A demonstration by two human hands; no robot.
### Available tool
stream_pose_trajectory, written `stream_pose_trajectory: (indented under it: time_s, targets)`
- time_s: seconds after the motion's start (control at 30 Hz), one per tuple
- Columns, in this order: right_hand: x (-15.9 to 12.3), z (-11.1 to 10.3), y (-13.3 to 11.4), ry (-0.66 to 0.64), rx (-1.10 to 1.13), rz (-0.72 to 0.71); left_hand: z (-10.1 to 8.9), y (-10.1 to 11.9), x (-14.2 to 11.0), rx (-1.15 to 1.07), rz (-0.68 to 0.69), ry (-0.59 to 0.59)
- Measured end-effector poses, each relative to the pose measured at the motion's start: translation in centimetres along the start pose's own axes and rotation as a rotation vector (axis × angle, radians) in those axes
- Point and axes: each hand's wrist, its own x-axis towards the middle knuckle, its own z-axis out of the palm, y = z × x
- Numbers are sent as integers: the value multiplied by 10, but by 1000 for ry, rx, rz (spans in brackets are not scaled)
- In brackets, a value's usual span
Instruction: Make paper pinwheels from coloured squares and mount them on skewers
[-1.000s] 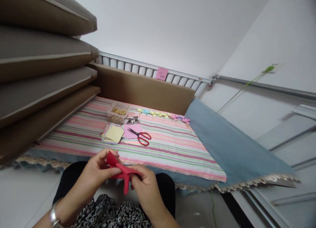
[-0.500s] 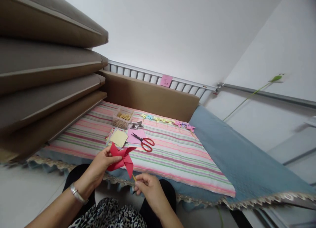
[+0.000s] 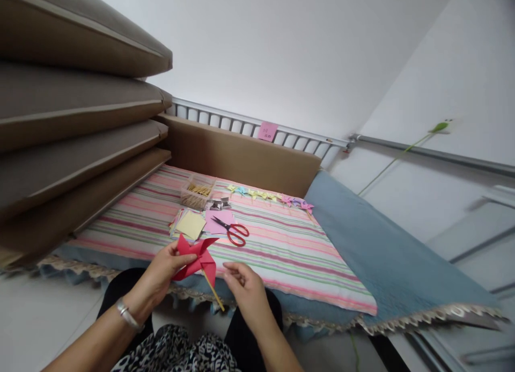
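Note:
A red paper pinwheel [image 3: 197, 258] is pinched between the thumb and fingers of my left hand [image 3: 167, 268]. Its thin wooden stick [image 3: 213, 292] slants down to the right from the folded blades. Just right of the pinwheel is my right hand [image 3: 246, 287], apart from the stick, fingers loosely curled and parted with nothing visible in them. Beyond the hands lie red-handled scissors [image 3: 235, 233], resting partly on pink paper sheets [image 3: 219, 220]. Beside them is a stack of square paper with a yellow sheet [image 3: 191, 225] on top.
A clear box [image 3: 196, 192] of sticks stands behind the paper, near small dark-and-silver packets [image 3: 219, 203]. Several finished small pinwheels [image 3: 267, 196] form a row on the striped cloth [image 3: 281, 254]. Stacked cushions [image 3: 80, 101] rise at left; a brown board [image 3: 241, 149] stands behind.
My right hand has let go of the stick and moved up and slightly right. The stick now shows fully below the pinwheel, which my left hand still holds.

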Motion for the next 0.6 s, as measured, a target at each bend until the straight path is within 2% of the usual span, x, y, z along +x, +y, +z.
stream_pose_trajectory:
  time_s: [0.1, 0.2, 0.4, 0.6]
  targets:
    - [6, 10, -15, 33, -137, -182, 4, -4, -2, 2, 10, 3]
    - [9, 22, -18, 82, -281, -292, 8, -7, -5, -4, 44, 25]
    - [10, 27, -12, 161, -477, -416, 15, -11, -8, -46, 46, 70]
    - [9, 25, -13, 193, -523, -453, 22, -11, -9, -114, 30, 101]
